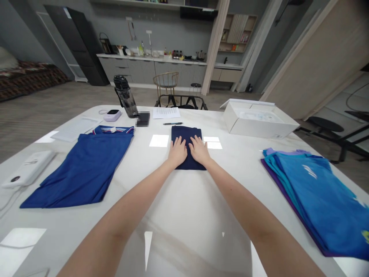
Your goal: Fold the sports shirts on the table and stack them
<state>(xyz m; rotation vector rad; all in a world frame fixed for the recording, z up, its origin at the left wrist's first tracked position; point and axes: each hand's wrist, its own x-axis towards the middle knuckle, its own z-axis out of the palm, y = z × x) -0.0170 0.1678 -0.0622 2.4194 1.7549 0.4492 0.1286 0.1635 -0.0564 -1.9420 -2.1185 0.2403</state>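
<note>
A dark navy garment (188, 163), folded into a neat rectangle, lies flat in the middle of the white table. My left hand (178, 152) rests palm down on its left side with the fingers stretched out. On the right part of the same cloth lies my right hand (199, 150), flat and with fingers spread. To the left is a blue shirt (89, 169) with a striped collar, folded lengthwise. A pile of blue, teal and purple shirts (323, 196) lies at the right.
Behind the garment are a pen (173, 123), a printed sheet (166, 112) and a dark water bottle (126, 97). An open white box (259, 125) stands back right. At left lie a white power bank (29, 169), a lilac device (112, 115) and papers (75, 128).
</note>
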